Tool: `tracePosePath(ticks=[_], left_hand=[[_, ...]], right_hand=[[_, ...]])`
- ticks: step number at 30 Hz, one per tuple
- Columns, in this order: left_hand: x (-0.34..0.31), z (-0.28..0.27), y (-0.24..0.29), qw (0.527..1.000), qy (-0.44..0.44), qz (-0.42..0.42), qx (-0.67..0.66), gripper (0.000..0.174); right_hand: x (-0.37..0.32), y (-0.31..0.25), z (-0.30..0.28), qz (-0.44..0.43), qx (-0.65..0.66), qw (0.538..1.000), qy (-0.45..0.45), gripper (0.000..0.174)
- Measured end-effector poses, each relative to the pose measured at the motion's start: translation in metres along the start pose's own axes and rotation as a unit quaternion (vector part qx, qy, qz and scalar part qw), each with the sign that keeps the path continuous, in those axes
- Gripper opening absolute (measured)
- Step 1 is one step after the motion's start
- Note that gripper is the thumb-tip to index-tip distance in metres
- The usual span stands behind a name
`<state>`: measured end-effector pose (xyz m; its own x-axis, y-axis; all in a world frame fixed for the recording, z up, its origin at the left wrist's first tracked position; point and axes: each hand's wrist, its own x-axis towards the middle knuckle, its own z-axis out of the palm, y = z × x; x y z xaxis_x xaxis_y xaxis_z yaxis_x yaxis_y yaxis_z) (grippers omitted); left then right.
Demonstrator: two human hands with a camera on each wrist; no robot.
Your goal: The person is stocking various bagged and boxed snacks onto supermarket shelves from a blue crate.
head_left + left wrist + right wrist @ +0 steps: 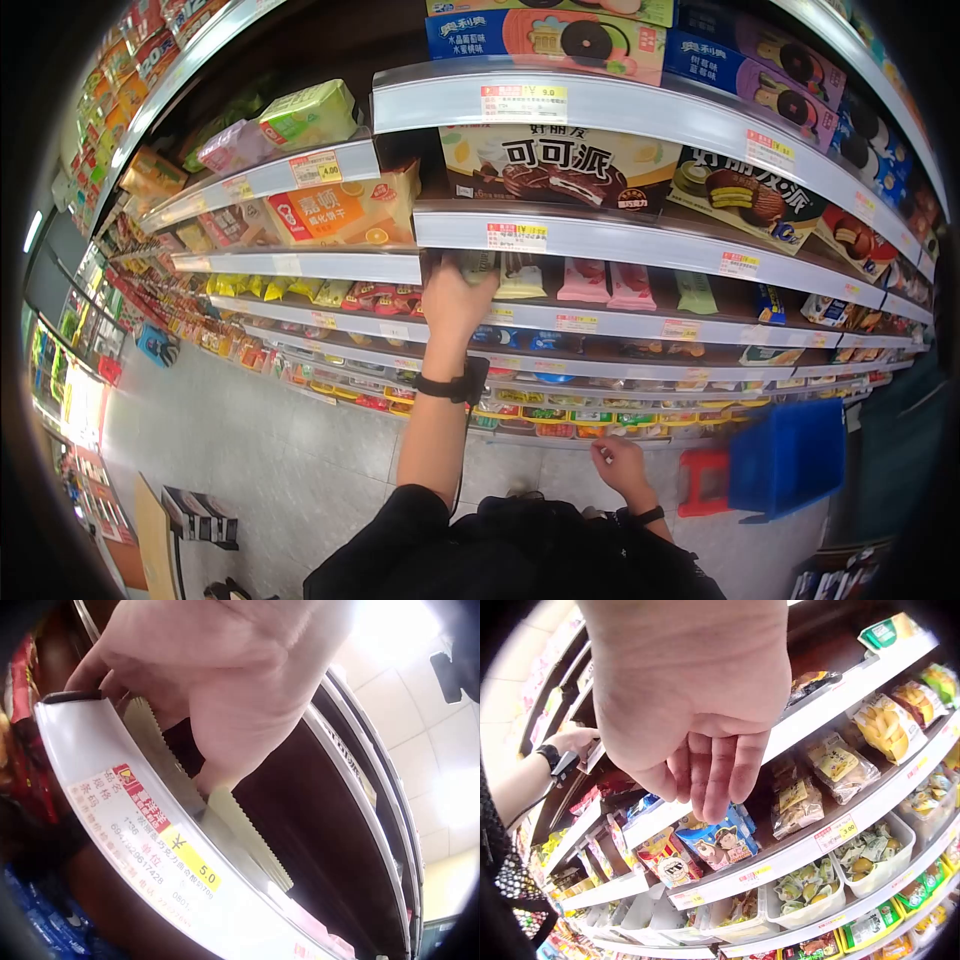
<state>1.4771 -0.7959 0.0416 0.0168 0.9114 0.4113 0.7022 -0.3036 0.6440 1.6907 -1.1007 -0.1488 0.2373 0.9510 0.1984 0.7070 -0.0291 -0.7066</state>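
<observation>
My left hand reaches over the front rail of a middle shelf. Its fingers and thumb close about a pale packet with a serrated end, whose lower part is hidden behind the rail. Beside it stands a similar cream packet, close to the thumb. The rail carries a price label with 5.0 on yellow. My right hand hangs low in front of the shelves, fingers loosely curled, holding nothing. In the right wrist view, snack bags sit on the shelf behind that hand.
Pink packets stand further right on the same shelf. Above is a chocolate pie box, with an orange wafer bag to its left. A blue bin and a red stool stand on the floor at right.
</observation>
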Motion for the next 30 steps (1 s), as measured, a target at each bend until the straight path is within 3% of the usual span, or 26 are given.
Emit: tracePosePath(ticks=[3,5,9,11,15,17,18,22,24,26,28,30], left_hand=[[0.003,-0.004,0.006,0.997,-0.051,-0.046,-0.027,0.058],[0.001,0.004,0.004,0.999,-0.034,-0.035,-0.020,0.052],[0.004,0.015,0.007,0.998,0.055,0.019,0.016,0.041],[0.000,0.014,0.012,0.992,0.109,0.068,0.013,0.043],[-0.018,0.006,0.025,0.991,0.111,0.069,0.002,0.047],[-0.034,0.002,0.027,0.973,0.177,0.135,-0.051,0.056],[-0.046,-0.007,0.031,0.975,0.149,0.146,-0.072,0.065],[-0.108,-0.027,0.034,0.980,0.072,0.157,-0.102,0.068],[-0.144,-0.021,0.027,0.958,-0.027,0.194,-0.208,0.071],[-0.182,-0.011,0.033,0.932,-0.148,0.199,-0.263,0.075],[-0.218,0.006,0.052,0.912,-0.219,0.201,-0.281,0.077],[-0.252,0.027,0.085,0.885,-0.285,0.212,-0.301,0.079]], right_hand=[[-0.008,-0.005,0.010,0.027,-0.002,1.000,-0.001,0.006],[-0.019,-0.004,0.014,0.040,-0.007,0.999,-0.004,0.007],[-0.025,-0.004,0.012,0.045,-0.030,0.999,-0.004,0.006],[-0.028,-0.006,0.011,0.061,-0.033,0.998,-0.002,0.005],[-0.032,-0.009,0.008,0.060,-0.017,0.998,0.007,0.005],[-0.032,-0.011,0.000,0.057,-0.016,0.998,0.004,0.005],[-0.031,-0.012,-0.006,0.047,-0.010,0.999,0.007,0.006],[-0.023,-0.019,-0.042,0.049,0.056,0.997,0.032,0.011],[-0.022,-0.016,-0.063,0.078,0.182,0.980,0.025,0.020],[-0.015,-0.011,-0.080,0.020,0.350,0.936,0.027,0.035],[-0.012,-0.017,-0.116,0.041,0.546,0.837,-0.013,0.051],[-0.017,-0.013,-0.142,0.050,0.585,0.809,0.026,0.050]])
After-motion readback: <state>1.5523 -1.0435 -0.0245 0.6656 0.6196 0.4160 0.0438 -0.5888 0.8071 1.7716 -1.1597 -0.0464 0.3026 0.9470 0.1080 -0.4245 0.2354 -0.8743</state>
